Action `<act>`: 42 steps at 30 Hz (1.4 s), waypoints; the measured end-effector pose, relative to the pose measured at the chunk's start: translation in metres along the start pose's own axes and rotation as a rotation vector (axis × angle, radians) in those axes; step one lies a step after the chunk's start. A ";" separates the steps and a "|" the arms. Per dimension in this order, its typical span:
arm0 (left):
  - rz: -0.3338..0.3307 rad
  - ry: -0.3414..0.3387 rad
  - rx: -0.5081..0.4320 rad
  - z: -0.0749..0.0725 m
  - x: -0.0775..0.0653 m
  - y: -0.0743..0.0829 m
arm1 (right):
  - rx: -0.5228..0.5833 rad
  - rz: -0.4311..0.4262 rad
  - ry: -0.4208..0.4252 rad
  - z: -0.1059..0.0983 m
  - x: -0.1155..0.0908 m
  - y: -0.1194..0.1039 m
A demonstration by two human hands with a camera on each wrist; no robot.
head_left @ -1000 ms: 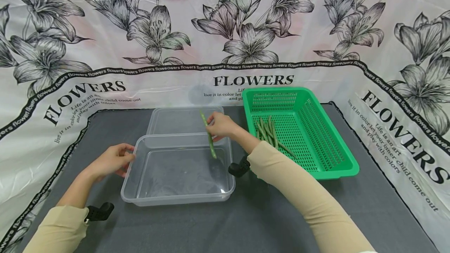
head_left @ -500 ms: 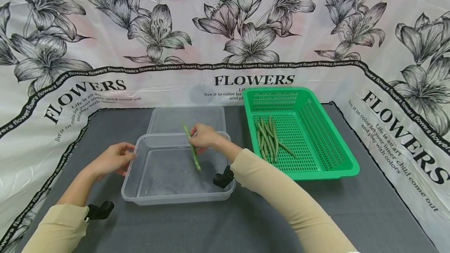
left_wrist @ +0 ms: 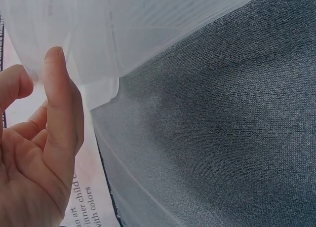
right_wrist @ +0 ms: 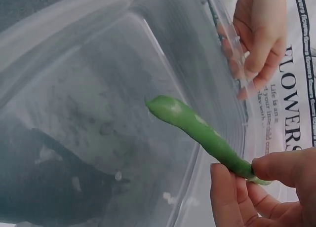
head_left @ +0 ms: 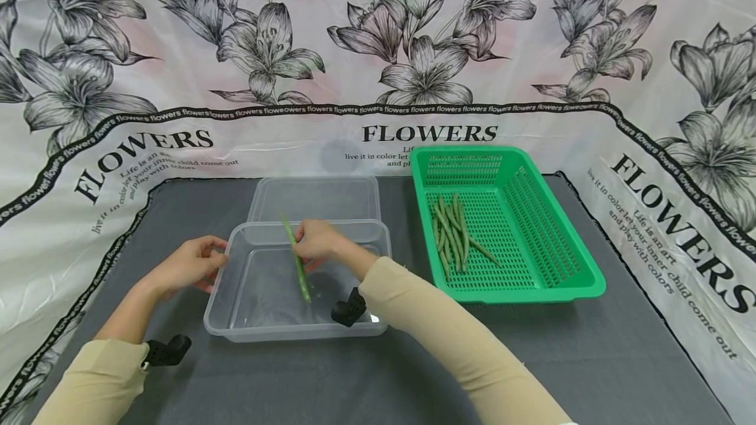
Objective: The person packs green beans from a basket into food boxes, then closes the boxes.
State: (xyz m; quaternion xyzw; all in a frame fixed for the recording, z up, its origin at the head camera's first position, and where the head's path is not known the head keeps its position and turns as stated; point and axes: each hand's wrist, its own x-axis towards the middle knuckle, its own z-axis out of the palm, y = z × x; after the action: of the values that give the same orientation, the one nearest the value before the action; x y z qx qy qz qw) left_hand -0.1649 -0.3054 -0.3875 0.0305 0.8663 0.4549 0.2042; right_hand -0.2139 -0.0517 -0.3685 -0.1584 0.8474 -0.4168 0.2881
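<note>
In the head view, my right hand (head_left: 315, 244) pinches a green bean (head_left: 301, 274) between thumb and fingers, over the clear plastic container (head_left: 295, 331). Slanting, the bean (right_wrist: 197, 131) points its free tip over the container floor in the right wrist view. My left hand (head_left: 191, 264) is at the container's left side, fingertips against the outer wall and rim with the fingers loosely bent. Its thumb (left_wrist: 58, 98) stands nearly straight in front of the translucent wall (left_wrist: 143, 34) in the left wrist view. No beans show on the container floor.
A green plastic basket (head_left: 531, 235) stands to the right, with several green beans (head_left: 451, 235) in its left part. Behind the container lies a flat clear lid (head_left: 315, 199). Grey cloth (head_left: 413, 359) covers the table, and a flower-printed sheet (head_left: 236, 117) hangs behind.
My right hand has moved left and toward me with the bean, from the container's right side to near its middle. My left hand stays at the left rim.
</note>
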 end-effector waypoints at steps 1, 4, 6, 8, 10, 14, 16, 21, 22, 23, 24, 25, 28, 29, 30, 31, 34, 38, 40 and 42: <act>0.000 0.001 0.000 0.000 0.000 0.000 | -0.009 -0.003 -0.007 0.002 0.001 0.000; 0.000 0.001 -0.004 0.000 0.001 -0.001 | -0.034 0.005 -0.033 0.006 0.003 -0.001; 0.001 0.002 -0.006 0.000 0.001 -0.001 | -0.046 0.025 -0.044 0.010 0.005 -0.001; 0.002 0.004 -0.007 0.000 0.002 -0.002 | -0.047 0.049 -0.047 0.012 0.006 -0.001; 0.002 0.005 -0.007 0.000 0.002 -0.002 | -0.034 0.067 -0.046 0.015 0.008 -0.001; -0.002 0.005 -0.007 0.000 0.001 -0.002 | -0.035 0.075 -0.050 0.019 0.012 -0.001; -0.002 0.004 -0.008 0.000 0.001 -0.001 | -0.046 0.079 -0.061 0.022 0.014 -0.002; 0.000 0.002 -0.012 0.000 0.000 0.000 | -0.057 0.090 -0.078 0.027 0.016 -0.006; 0.000 0.001 -0.013 0.000 0.000 0.000 | -0.048 0.090 -0.079 0.028 0.015 -0.007; 0.000 0.002 -0.014 0.000 0.000 0.000 | -0.040 0.088 -0.077 0.029 0.015 -0.007; 0.000 0.002 -0.014 -0.001 0.000 0.000 | -0.028 0.085 -0.075 0.030 0.015 -0.008; -0.001 0.001 -0.015 -0.001 0.000 0.001 | -0.020 0.083 -0.076 0.030 0.014 -0.009; -0.004 -0.001 -0.014 -0.001 0.000 0.001 | -0.007 0.077 -0.078 0.030 0.013 -0.010; -0.003 -0.001 -0.013 -0.001 0.001 0.001 | -0.011 0.073 -0.080 0.030 0.012 -0.011; -0.004 -0.001 -0.013 -0.001 0.001 0.000 | -0.018 0.070 -0.080 0.029 0.012 -0.011; -0.004 -0.002 -0.013 -0.001 0.001 0.000 | -0.027 0.067 -0.080 0.028 0.011 -0.010; -0.002 -0.002 -0.013 -0.001 0.001 0.000 | -0.081 0.043 -0.085 0.023 0.009 -0.008; 0.001 -0.004 -0.015 -0.001 0.001 0.000 | -0.199 -0.015 -0.083 0.016 0.007 -0.004; 0.002 -0.005 -0.015 -0.001 0.001 -0.001 | -0.265 -0.051 -0.068 0.012 0.006 -0.003; 0.001 -0.005 -0.016 -0.001 0.001 -0.001 | -0.312 -0.082 -0.054 0.009 0.005 -0.003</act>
State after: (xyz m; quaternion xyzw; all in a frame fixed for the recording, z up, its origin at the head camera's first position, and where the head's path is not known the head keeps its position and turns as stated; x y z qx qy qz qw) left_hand -0.1660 -0.3065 -0.3880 0.0305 0.8620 0.4619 0.2066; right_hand -0.2120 -0.0615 -0.3719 -0.2470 0.8867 -0.2871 0.2653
